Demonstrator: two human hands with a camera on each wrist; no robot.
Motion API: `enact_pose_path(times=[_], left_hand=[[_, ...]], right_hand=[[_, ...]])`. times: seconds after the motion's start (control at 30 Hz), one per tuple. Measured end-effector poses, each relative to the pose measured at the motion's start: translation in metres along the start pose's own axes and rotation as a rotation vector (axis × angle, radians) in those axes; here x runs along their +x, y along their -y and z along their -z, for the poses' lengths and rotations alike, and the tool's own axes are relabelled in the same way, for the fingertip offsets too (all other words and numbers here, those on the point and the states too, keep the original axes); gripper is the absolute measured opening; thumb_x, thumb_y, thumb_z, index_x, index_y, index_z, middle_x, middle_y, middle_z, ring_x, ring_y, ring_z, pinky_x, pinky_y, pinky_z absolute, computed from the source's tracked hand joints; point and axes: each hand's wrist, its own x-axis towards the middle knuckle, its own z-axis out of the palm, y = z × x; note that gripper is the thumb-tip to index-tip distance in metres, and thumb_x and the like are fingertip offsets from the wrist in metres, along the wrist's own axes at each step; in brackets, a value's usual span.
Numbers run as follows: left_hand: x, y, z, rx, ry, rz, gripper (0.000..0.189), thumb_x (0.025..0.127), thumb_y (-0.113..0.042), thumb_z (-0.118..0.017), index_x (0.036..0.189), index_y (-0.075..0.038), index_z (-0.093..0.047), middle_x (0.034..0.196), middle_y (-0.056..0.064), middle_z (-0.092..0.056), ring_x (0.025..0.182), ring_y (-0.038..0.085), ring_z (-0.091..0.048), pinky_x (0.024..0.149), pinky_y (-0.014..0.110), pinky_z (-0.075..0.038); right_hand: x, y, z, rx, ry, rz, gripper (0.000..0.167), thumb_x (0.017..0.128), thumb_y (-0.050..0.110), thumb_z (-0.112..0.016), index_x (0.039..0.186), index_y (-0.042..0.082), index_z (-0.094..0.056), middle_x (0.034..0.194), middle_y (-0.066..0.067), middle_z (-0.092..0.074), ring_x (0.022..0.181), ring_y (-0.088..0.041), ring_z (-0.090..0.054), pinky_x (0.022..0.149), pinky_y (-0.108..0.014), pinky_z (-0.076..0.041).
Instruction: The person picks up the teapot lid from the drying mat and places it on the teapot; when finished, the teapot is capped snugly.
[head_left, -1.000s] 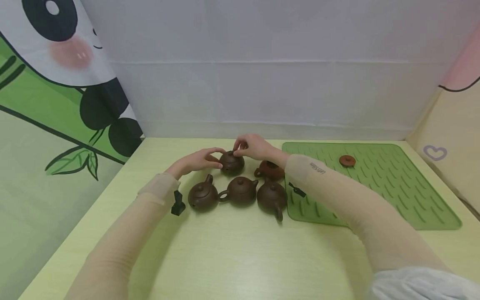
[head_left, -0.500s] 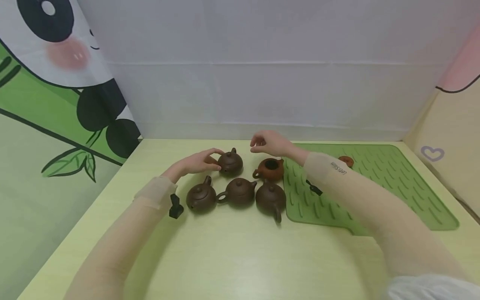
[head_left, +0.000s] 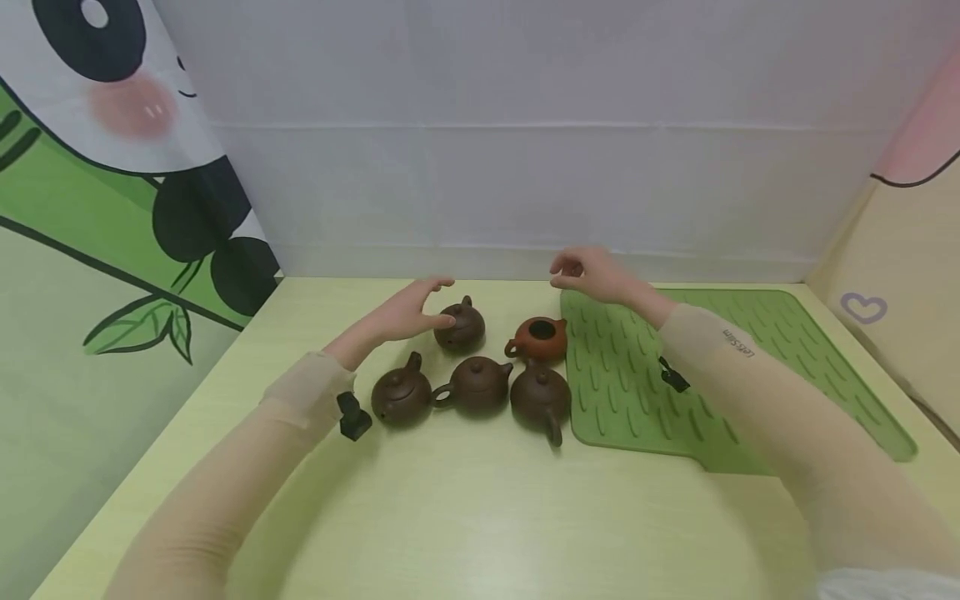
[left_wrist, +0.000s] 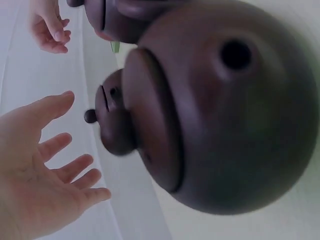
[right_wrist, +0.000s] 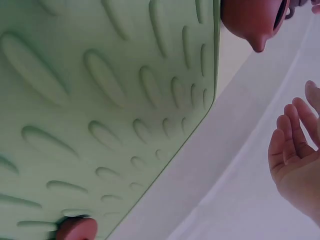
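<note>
My left hand (head_left: 408, 312) is spread beside the back dark brown teapot (head_left: 463, 327), its thumb overlapping the pot's left side in the head view. In the left wrist view the fingers are apart and hold nothing. My right hand (head_left: 596, 273) hangs over the back left corner of the green mat (head_left: 622, 375), fingers loosely bent around nothing. A reddish-brown teapot (head_left: 546, 342) with an uncovered top stands between the hands. Its round red lid (right_wrist: 77, 229) shows on the mat in the right wrist view; my right forearm hides it in the head view.
In front stands a row of dark brown teapots with lids on: a left one (head_left: 402, 397), a middle one (head_left: 481, 386) and a right one (head_left: 542, 400) near the mat's left edge. A pale cloth wall (head_left: 525, 192) rises behind the table (head_left: 480, 517).
My right hand has left the back teapot's lid and moved right, over the mat. My left hand has let go of that teapot and its fingers have spread. The teapots stand in place.
</note>
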Motion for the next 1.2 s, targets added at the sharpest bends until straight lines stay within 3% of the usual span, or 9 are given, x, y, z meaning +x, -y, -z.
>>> enact_pose_path(times=[0.2, 0.47, 0.6, 0.77, 1.03, 1.2], left_hand=[[0.006, -0.023, -0.004, 0.093, -0.073, -0.108, 0.057, 0.096, -0.02, -0.064, 0.147, -0.004, -0.043, 0.152, 0.017, -0.044, 0.144, 0.036, -0.036, 0.118, 0.051, -0.031], [0.017, -0.042, -0.018, 0.11, -0.111, -0.211, 0.043, 0.094, -0.015, -0.066, 0.135, -0.005, -0.057, 0.138, 0.018, -0.056, 0.126, 0.034, -0.055, 0.104, 0.044, -0.047], [0.022, -0.049, -0.026, 0.086, -0.076, -0.207, 0.043, 0.095, -0.014, -0.065, 0.136, -0.008, -0.057, 0.135, 0.021, -0.052, 0.11, 0.031, -0.065, 0.09, 0.036, -0.056], [0.026, -0.054, -0.035, 0.095, -0.004, -0.199, 0.043, 0.095, -0.014, -0.064, 0.137, -0.01, -0.055, 0.133, 0.019, -0.053, 0.1, 0.024, -0.071, 0.088, 0.034, -0.056], [0.033, -0.054, -0.047, 0.088, 0.107, -0.185, 0.047, 0.096, -0.015, -0.064, 0.141, -0.008, -0.051, 0.128, 0.02, -0.063, 0.102, 0.026, -0.072, 0.094, 0.038, -0.054], [0.036, -0.055, -0.055, 0.072, 0.156, -0.172, 0.046, 0.097, -0.015, -0.062, 0.141, -0.008, -0.05, 0.117, 0.015, -0.071, 0.104, 0.027, -0.072, 0.089, 0.033, -0.056]], right_hand=[[-0.016, -0.014, 0.009, -0.005, -0.07, -0.069, 0.028, 0.097, 0.019, -0.063, 0.118, 0.0, -0.065, 0.104, -0.016, -0.068, 0.096, -0.028, -0.062, 0.087, -0.042, -0.049], [-0.034, -0.028, 0.009, 0.009, -0.102, -0.104, 0.029, 0.098, 0.018, -0.062, 0.12, -0.001, -0.064, 0.104, -0.016, -0.068, 0.096, -0.027, -0.061, 0.087, -0.041, -0.047], [-0.044, -0.037, 0.012, -0.023, -0.118, -0.096, 0.029, 0.099, 0.019, -0.06, 0.119, -0.001, -0.064, 0.104, -0.017, -0.069, 0.096, -0.029, -0.062, 0.088, -0.044, -0.047], [-0.058, -0.047, 0.018, -0.051, -0.136, -0.099, 0.026, 0.099, 0.018, -0.059, 0.117, 0.0, -0.064, 0.104, -0.018, -0.069, 0.096, -0.029, -0.062, 0.087, -0.046, -0.048], [-0.081, -0.065, 0.029, -0.106, -0.153, -0.1, 0.026, 0.1, 0.017, -0.059, 0.117, -0.001, -0.064, 0.101, -0.018, -0.069, 0.095, -0.031, -0.062, 0.085, -0.048, -0.048], [-0.096, -0.076, 0.034, -0.127, -0.17, -0.106, 0.025, 0.099, 0.016, -0.06, 0.116, -0.001, -0.065, 0.098, -0.017, -0.069, 0.093, -0.031, -0.062, 0.082, -0.046, -0.047]])
